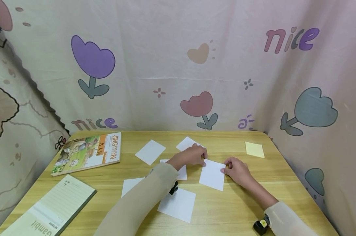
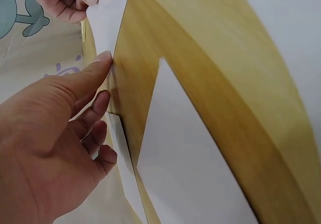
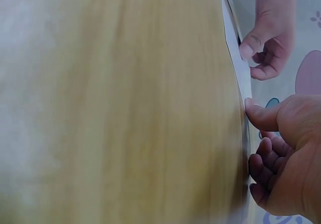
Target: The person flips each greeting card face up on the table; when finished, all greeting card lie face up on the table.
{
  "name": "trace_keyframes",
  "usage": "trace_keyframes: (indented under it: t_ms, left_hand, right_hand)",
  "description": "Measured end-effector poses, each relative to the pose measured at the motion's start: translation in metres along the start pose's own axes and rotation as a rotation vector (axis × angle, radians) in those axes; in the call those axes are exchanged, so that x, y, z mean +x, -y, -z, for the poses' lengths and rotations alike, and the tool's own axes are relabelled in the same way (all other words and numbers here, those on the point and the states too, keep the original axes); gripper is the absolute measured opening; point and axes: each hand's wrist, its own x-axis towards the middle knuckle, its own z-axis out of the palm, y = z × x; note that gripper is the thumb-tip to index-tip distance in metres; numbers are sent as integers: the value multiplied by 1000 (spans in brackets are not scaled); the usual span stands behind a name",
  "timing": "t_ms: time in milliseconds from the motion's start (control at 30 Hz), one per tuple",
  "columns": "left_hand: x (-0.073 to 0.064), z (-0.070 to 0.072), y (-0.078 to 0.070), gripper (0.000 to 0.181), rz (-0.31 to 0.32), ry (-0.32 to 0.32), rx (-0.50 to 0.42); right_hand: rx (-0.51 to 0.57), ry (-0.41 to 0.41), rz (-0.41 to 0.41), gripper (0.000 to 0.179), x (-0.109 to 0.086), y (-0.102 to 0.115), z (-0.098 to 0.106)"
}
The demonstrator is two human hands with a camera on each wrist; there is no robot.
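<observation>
A small white sheet of paper [image 1: 212, 175] is between both hands, its face towards the head camera. My left hand [image 1: 193, 155] pinches its upper left corner between thumb and finger. At the upper right corner, my right hand [image 1: 237, 171] pinches the same sheet. In the left wrist view the thumb of the left hand [image 2: 60, 133] lies at the paper's edge, the other fingers curled. The right wrist view shows the right hand [image 3: 291, 148] with its thumb on the sheet [image 3: 241, 76], seen nearly edge-on. Whether the sheet touches the table is hard to tell.
Several more white sheets lie about the wooden table [image 1: 239, 209], including one at the back [image 1: 150, 152] and one near the front [image 1: 179, 206]. A yellow sticky note [image 1: 254, 149] lies at right. At left are a magazine [image 1: 87, 152] and a notebook [image 1: 52, 206].
</observation>
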Motion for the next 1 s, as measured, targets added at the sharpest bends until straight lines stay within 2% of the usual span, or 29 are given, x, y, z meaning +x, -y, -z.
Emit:
trace_keyframes:
  t_ms: [267, 433, 600, 800, 1000]
  left_hand:
    - [0, 0, -1, 25, 20, 24, -47]
    - [-1, 1, 0, 27, 30, 30, -85]
    - [-3, -2, 5, 28, 18, 14, -233]
    - [-11, 5, 4, 29, 0, -24, -367]
    - [-19, 9, 4, 29, 14, -60, -491]
  right_hand:
    - [39, 14, -20, 26, 1, 0, 0]
    - [117, 28, 10, 25, 2, 0, 2]
    - [290, 66, 33, 25, 5, -3, 5]
    - [562, 106, -7, 30, 6, -4, 10]
    - [615, 113, -53, 32, 4, 4, 16]
